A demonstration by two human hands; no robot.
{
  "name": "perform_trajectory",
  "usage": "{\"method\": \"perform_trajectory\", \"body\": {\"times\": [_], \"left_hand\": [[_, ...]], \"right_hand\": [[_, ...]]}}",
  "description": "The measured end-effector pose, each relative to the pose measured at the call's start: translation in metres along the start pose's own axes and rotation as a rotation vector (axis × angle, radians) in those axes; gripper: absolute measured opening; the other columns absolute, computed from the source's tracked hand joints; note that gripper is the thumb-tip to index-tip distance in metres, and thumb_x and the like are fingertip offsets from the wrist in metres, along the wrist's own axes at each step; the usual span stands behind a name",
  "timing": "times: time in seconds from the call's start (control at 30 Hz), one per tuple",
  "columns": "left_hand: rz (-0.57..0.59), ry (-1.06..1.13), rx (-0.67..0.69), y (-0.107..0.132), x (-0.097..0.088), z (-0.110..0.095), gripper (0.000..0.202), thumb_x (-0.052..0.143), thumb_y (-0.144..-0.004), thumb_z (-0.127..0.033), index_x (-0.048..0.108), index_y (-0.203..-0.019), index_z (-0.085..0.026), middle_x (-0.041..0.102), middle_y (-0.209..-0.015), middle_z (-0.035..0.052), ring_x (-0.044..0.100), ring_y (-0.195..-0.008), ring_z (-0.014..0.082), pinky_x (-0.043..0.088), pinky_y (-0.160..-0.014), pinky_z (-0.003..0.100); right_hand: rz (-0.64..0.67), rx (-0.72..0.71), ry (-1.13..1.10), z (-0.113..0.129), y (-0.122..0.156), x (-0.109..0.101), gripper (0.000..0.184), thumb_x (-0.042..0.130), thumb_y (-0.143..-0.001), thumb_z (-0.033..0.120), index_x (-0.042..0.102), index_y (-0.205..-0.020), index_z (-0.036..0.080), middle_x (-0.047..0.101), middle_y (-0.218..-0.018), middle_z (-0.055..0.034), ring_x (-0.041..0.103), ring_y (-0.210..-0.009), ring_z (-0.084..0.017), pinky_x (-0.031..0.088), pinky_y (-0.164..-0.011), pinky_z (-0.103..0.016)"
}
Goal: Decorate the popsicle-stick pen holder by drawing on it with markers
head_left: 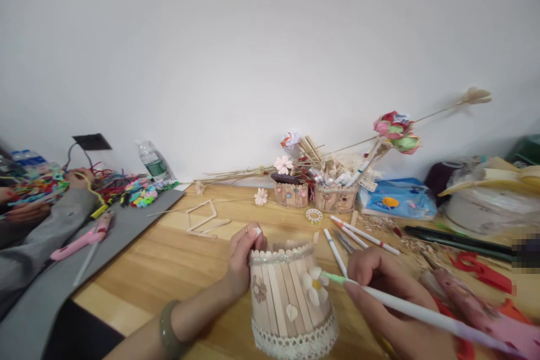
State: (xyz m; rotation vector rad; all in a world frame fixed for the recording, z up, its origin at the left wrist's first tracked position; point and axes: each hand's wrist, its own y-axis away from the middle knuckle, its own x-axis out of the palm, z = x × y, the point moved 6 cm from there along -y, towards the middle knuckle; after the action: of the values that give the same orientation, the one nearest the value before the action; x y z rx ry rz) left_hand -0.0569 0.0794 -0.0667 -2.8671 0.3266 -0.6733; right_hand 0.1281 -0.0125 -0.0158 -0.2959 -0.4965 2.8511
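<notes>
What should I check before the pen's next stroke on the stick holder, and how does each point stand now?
1. Grip of left hand on the rim of the stick holder: ok.
2. Grip of right hand on the pen: ok.
3. The pen's green tip meets the white flower on the holder: ok.
4. Holder's base flat on the table: cannot tell, it looks tilted.
5. The loose pens lie apart, behind the holder: ok.
6. Ink marking the flower: cannot tell.
</notes>
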Motion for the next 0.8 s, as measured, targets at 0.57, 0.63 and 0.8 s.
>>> {"method": "perform_trajectory", "body": {"times": [0.57,0.63,0.8], "left_hand": [[-0.039,-0.035,-0.015,-0.001,-0.002,-0.003,0.035,0.050,-0.079,-0.036,0.038,-0.052,-0.018,0.032,-0.046,-0.0061,0.028,-0.045,0.0081,0.022,-0.045,0.022],[-0.035,-0.046,-0.021,-0.001,-0.002,-0.003,0.035,0.050,-0.079,-0.037,0.038,-0.052,-0.018,0.032,-0.046,-0.0062,0.027,-0.044,0.0083,0.022,-0.044,0.022],[-0.027,-0.086,-0.012,0.001,-0.002,-0.004,0.036,0.048,-0.079,-0.038,0.037,-0.051,-0.018,0.031,-0.046,-0.0062,0.027,-0.045,0.0088,0.022,-0.045,0.023]], "right_hand": [[0.117,-0.337,0.356,0.016,0.003,0.009,0.017,0.050,-0.083,0.022,0.041,-0.069,0.024,0.052,-0.058,0.0047,0.053,-0.051,-0.012,0.044,-0.046,-0.021],[0.135,-0.328,0.367,0.017,0.003,0.011,0.016,0.050,-0.083,0.022,0.042,-0.069,0.024,0.053,-0.058,0.0046,0.053,-0.050,-0.011,0.044,-0.046,-0.021],[0.128,-0.294,0.354,0.021,0.003,0.008,0.014,0.052,-0.080,0.020,0.045,-0.068,0.024,0.054,-0.058,0.0048,0.053,-0.049,-0.011,0.044,-0.045,-0.020]]}}
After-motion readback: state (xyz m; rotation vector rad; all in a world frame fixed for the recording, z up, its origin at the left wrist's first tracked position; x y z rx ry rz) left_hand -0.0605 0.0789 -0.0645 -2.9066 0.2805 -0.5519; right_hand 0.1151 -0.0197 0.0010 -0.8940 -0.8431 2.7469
